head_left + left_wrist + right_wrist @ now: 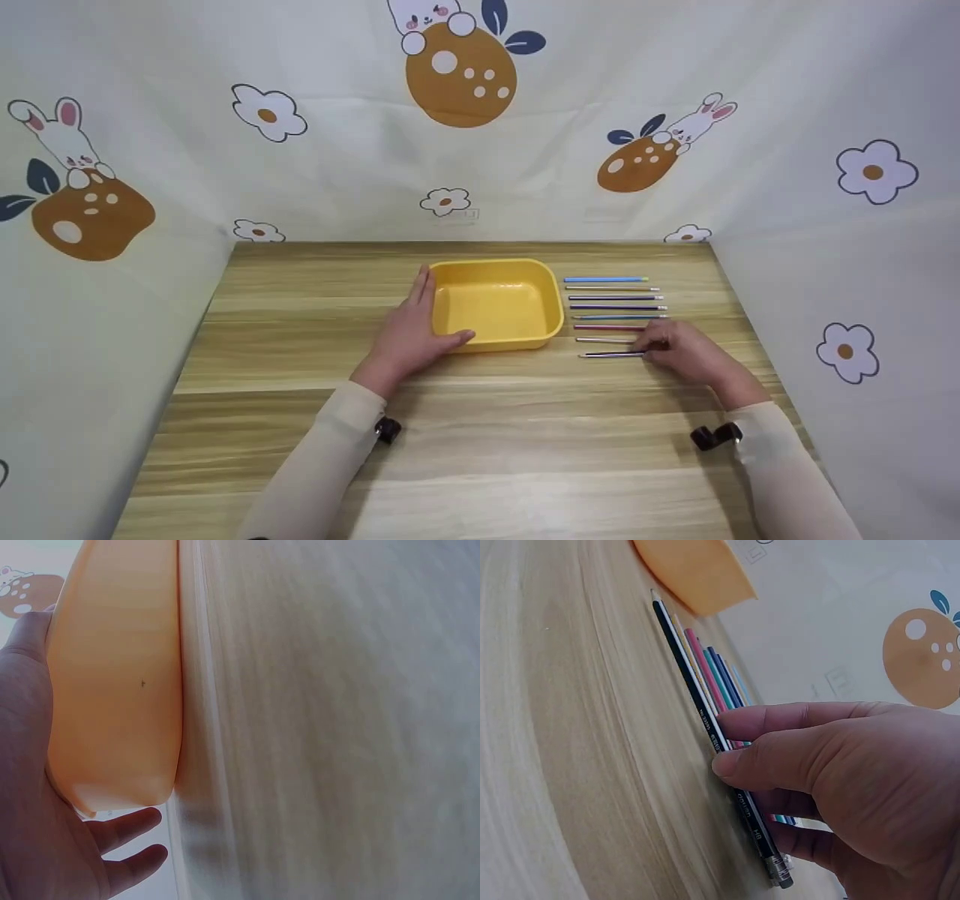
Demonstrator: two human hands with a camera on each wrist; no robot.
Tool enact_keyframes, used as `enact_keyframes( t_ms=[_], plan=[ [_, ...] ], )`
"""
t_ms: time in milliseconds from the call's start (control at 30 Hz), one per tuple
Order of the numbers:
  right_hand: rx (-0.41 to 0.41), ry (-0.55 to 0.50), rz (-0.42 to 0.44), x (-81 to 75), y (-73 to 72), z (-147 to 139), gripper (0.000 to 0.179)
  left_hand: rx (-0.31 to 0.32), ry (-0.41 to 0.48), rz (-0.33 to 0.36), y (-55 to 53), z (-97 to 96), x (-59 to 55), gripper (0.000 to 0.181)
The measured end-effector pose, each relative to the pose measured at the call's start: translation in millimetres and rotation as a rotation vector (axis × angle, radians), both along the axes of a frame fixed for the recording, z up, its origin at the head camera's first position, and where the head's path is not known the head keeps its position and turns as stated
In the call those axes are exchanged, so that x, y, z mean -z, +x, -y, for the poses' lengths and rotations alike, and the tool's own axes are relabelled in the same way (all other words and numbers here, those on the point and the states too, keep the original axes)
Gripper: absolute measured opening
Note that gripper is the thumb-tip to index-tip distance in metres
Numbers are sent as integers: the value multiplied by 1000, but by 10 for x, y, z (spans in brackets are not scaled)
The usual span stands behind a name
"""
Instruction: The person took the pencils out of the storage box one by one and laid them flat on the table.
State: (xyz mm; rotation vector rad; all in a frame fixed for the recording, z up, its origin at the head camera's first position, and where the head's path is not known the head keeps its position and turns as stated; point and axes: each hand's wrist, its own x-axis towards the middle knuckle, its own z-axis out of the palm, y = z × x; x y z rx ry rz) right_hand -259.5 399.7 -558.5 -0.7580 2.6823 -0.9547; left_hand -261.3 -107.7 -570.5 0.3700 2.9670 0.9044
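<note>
My left hand (409, 334) rests against the left end of a yellow plastic bin (555, 296), thumb on the front rim and straight fingers along the left side. In the left wrist view, two extended fingers (129, 831) show past the end of the bin (116, 682). At the right, my right hand (682, 352) pinches a black pencil (686, 664) with white stripes and an eraser end between thumb and index finger. It is the nearest of a row of pencils (615, 298) lying side by side; my fingers overlap the ends of the closest ones.
The wooden tabletop (487, 442) carries the bin near its middle, with the pencil row just right of it. A pale cloth (345, 172) printed with rabbits and flowers walls off the back and both sides.
</note>
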Motion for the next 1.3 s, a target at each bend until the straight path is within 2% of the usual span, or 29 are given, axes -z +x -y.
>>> enact_keyframes(
  t_ms=[133,700,867,1067,1300],
  plan=[
    [3,27,-15,18,2,11,29,-1,-5,4,3,5,0,136],
    [25,-9,-67,68,25,25,27,1,-5,21,8,15,5,138],
    [75,-23,-42,60,27,43,22,6,-25,12,5,12,-8,137],
    [148,-27,-71,68,17,90,15,10,-63,-7,-4,20,-28,135],
    [186,-26,-13,81,33,145,15,11,-50,-9,-14,44,-27,135]
  ],
)
